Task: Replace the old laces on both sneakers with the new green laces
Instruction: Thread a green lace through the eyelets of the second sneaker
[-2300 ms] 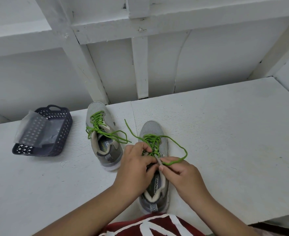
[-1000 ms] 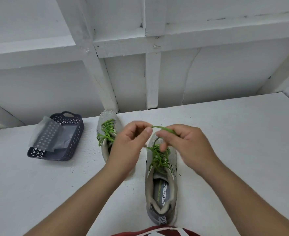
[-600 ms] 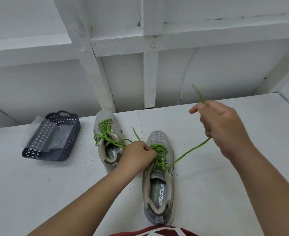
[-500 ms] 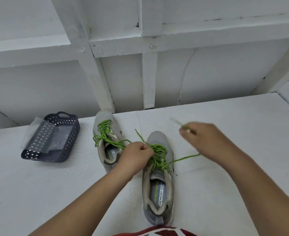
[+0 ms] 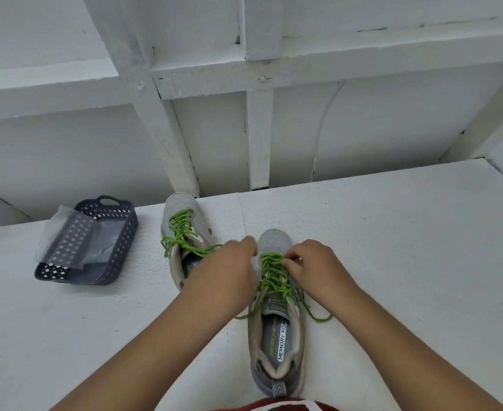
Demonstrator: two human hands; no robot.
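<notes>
Two grey sneakers stand on the white table, toes pointing away from me. The near sneaker carries a green lace crossed through its eyelets, with loose ends trailing off both sides. My right hand pinches that lace near the toe end. My left hand rests against the sneaker's left side by the toe; whether it grips the lace is hidden. The far sneaker is also threaded with a green lace, its ends loose, and my left hand covers its heel.
A dark perforated plastic basket with a clear plastic wrapper in it sits at the left. White wooden wall framing rises right behind the table. A dark red garment shows at the bottom edge.
My right hand let the lace end drop and came back down onto the near sneaker's lacing at the toe. The lace ends now lie slack beside the shoe. My left hand shifted forward.
</notes>
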